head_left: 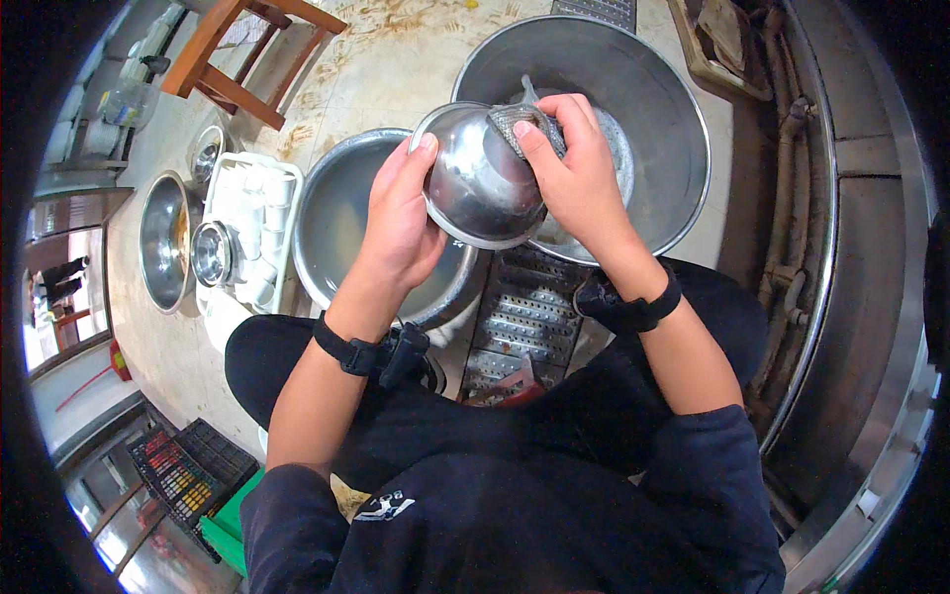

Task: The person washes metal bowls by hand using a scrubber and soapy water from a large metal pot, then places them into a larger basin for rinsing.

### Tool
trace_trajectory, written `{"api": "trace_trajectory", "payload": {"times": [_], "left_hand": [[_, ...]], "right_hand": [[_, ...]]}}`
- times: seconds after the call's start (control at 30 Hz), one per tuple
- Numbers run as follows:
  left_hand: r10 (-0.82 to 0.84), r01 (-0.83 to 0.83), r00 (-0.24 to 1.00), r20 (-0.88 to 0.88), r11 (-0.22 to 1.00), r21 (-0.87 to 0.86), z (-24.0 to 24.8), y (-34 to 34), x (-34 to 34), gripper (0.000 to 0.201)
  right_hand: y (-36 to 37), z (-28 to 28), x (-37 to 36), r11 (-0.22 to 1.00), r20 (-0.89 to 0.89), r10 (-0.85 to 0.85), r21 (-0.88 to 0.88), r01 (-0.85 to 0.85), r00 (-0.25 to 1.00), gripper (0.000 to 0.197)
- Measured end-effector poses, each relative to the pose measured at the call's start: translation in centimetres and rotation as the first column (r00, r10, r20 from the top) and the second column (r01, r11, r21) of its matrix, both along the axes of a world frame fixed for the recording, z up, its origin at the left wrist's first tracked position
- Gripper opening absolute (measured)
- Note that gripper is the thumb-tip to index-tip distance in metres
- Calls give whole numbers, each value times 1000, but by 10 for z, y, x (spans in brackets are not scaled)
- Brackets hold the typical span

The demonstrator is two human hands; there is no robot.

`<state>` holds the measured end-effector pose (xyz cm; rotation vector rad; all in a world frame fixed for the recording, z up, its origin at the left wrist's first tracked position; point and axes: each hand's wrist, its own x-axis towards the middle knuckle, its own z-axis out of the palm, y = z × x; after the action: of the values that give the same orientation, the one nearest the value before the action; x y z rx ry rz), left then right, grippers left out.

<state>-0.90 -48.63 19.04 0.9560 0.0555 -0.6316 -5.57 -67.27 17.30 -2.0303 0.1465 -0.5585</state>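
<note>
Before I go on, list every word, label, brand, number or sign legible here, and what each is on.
Dark shirt: small white print on the chest, with a few letters; wording not copied here.
Clear plastic container, far left: yellow-green patch, too small and blurred to read.
Metal bowl, held in the left hand: no lettering visible.
Mesh scrubber, under the right hand's fingers: none visible.

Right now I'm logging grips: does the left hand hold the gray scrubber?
No, the right hand holds the scrubber; the left hand grips the bowl.
</note>
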Motion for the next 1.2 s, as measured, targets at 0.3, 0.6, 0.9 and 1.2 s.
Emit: {"api": "trace_trajectory", "payload": {"times": [0.3, 0.6, 0.9, 1.2], "left_hand": [[145, -145, 989, -19, 989, 13, 0, 1, 3, 30], [40, -103, 952, -305, 976, -192, -12, -11, -13, 35], [157, -220, 956, -246, 942, -253, -8, -16, -17, 29], [166, -240, 952, -257, 926, -291, -16, -16, -13, 30]], "right_hand": [[15, 0, -7, 991, 10, 76, -114, -74, 997, 23], [42, 6, -12, 849, 156, 295, -495, -184, 943, 24], [33, -5, -13, 892, 247, 290, -420, -168, 925, 33], [29, -6, 2, 930, 269, 142, -366, -35, 953, 25]]}}
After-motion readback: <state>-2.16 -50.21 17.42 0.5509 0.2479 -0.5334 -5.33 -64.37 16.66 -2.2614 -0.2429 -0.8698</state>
